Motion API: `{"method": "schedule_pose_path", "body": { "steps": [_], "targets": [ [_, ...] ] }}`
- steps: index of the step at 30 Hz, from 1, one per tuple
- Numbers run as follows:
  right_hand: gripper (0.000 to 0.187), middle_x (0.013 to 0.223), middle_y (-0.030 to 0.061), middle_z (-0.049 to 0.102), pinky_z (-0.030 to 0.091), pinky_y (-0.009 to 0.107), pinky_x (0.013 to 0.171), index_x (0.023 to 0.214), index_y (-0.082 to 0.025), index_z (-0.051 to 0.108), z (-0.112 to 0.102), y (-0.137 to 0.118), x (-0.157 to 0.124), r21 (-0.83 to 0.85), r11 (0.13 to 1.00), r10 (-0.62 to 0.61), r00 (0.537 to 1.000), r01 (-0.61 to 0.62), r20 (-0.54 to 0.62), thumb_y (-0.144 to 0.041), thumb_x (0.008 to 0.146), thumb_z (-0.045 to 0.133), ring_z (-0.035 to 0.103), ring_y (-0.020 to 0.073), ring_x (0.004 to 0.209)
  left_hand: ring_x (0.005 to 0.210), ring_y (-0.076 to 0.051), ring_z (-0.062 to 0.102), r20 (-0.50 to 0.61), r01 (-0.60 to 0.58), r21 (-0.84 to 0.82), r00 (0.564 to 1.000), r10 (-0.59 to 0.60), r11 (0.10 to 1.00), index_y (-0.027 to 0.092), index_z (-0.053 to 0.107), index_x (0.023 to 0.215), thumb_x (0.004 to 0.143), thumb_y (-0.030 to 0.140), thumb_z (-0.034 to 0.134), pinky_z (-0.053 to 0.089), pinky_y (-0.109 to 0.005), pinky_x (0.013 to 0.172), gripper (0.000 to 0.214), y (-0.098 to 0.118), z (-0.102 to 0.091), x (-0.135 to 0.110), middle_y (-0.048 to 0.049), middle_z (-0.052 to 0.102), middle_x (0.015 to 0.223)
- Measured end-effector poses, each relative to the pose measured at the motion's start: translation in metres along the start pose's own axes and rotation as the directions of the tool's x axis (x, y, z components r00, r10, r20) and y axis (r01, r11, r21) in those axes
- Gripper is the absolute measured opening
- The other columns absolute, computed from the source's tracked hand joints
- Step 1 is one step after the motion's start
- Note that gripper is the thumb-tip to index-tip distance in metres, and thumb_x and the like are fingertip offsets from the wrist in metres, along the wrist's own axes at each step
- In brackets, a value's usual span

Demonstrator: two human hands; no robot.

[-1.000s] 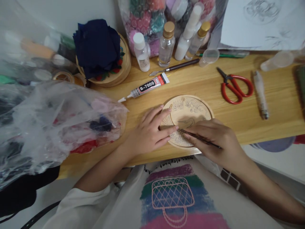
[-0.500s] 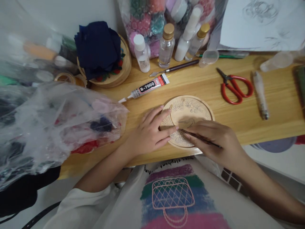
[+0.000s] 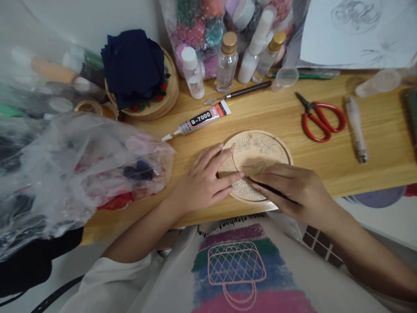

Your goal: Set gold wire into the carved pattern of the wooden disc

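Observation:
A round wooden plate [image 3: 273, 150] with fine line drawings of feathers and a bird lies near the table's front edge. Across its left side rests my left hand [image 3: 208, 178], palm down with the fingers spread, pressing on the rim and surface. My right hand [image 3: 293, 187] is over the plate's lower right, closed around slim dark tweezers [image 3: 276, 191]. Their tip meets the drawing just beside my left index fingertip. Part of the lower drawing is hidden under the right hand.
Behind the plate lie a B-7000 glue tube [image 3: 203, 118] and a dark-handled palette knife [image 3: 247, 90]. Several small bottles [image 3: 227, 63] stand at the back. Red-handled pliers [image 3: 321, 117] and a whitish pen-shaped tool [image 3: 356, 130] are right; a plastic bag [image 3: 81, 161] covers the left.
The right hand and the tweezers have turned very slightly, with the tip at nearly the same spot. My left hand and the plate have stayed in place.

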State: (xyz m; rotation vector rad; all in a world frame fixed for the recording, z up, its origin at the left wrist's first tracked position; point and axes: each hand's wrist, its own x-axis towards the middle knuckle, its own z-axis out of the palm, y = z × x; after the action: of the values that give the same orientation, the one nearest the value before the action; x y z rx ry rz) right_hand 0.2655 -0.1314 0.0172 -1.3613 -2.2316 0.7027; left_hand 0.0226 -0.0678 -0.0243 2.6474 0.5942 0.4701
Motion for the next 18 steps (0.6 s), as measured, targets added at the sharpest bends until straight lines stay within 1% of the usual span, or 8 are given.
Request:
{"method": "schedule_pose_path", "body": {
  "steps": [3, 7, 10, 14, 18],
  "targets": [
    [0.021, 0.091, 0.0083, 0.076, 0.057, 0.029, 0.067, 0.105, -0.018, 0.071, -0.003, 0.005, 0.002, -0.003, 0.998, -0.055, 0.998, 0.055, 0.033, -0.022, 0.098, 0.051, 0.072, 0.0191, 0.081, 0.142, -0.037, 0.035, 0.002, 0.0, 0.006, 1.0, 0.0, 1.0, 0.028, 0.066, 0.126, 0.097, 0.029, 0.057, 0.037, -0.06, 0.11, 0.031, 0.0, 0.001, 0.0, -0.0137, 0.043, 0.149],
    [0.022, 0.098, 0.0084, 0.076, 0.057, 0.029, 0.072, 0.112, -0.018, 0.068, -0.005, 0.011, 0.004, 0.019, 0.991, -0.134, 0.991, 0.133, 0.021, -0.018, 0.096, 0.054, 0.073, 0.0193, 0.088, 0.141, -0.037, 0.035, -0.007, -0.013, 0.013, 1.0, 0.013, 1.0, 0.028, 0.066, 0.127, 0.097, 0.028, 0.057, 0.038, -0.06, 0.11, 0.031, -0.001, 0.001, 0.0, -0.0141, 0.043, 0.148],
    [0.022, 0.103, 0.008, 0.076, 0.058, 0.028, 0.074, 0.114, -0.019, 0.067, -0.005, 0.015, 0.003, 0.021, 0.987, -0.161, 0.987, 0.161, 0.015, -0.016, 0.095, 0.056, 0.073, 0.0185, 0.092, 0.141, -0.037, 0.035, -0.001, -0.008, 0.018, 1.0, 0.008, 1.0, 0.027, 0.066, 0.126, 0.097, 0.027, 0.057, 0.037, -0.06, 0.109, 0.031, 0.0, 0.0, 0.0, -0.0147, 0.043, 0.148],
    [0.021, 0.101, 0.0089, 0.076, 0.058, 0.028, 0.078, 0.114, -0.017, 0.066, -0.004, 0.018, 0.0, 0.049, 0.982, -0.183, 0.983, 0.184, -0.023, -0.015, 0.095, 0.057, 0.073, 0.018, 0.095, 0.142, -0.037, 0.035, 0.006, 0.003, 0.005, 1.0, -0.004, 1.0, 0.027, 0.066, 0.126, 0.097, 0.026, 0.056, 0.036, -0.06, 0.11, 0.031, 0.0, 0.0, -0.001, -0.0145, 0.043, 0.149],
    [0.021, 0.103, 0.009, 0.076, 0.059, 0.029, 0.082, 0.114, -0.018, 0.066, -0.002, 0.02, -0.001, 0.043, 0.98, -0.194, 0.98, 0.195, -0.033, -0.015, 0.095, 0.057, 0.073, 0.0177, 0.096, 0.142, -0.036, 0.035, 0.003, 0.003, 0.016, 1.0, -0.003, 1.0, 0.028, 0.066, 0.126, 0.097, 0.027, 0.055, 0.038, -0.059, 0.109, 0.031, 0.0, 0.001, -0.001, -0.014, 0.043, 0.148]
  ]
}}
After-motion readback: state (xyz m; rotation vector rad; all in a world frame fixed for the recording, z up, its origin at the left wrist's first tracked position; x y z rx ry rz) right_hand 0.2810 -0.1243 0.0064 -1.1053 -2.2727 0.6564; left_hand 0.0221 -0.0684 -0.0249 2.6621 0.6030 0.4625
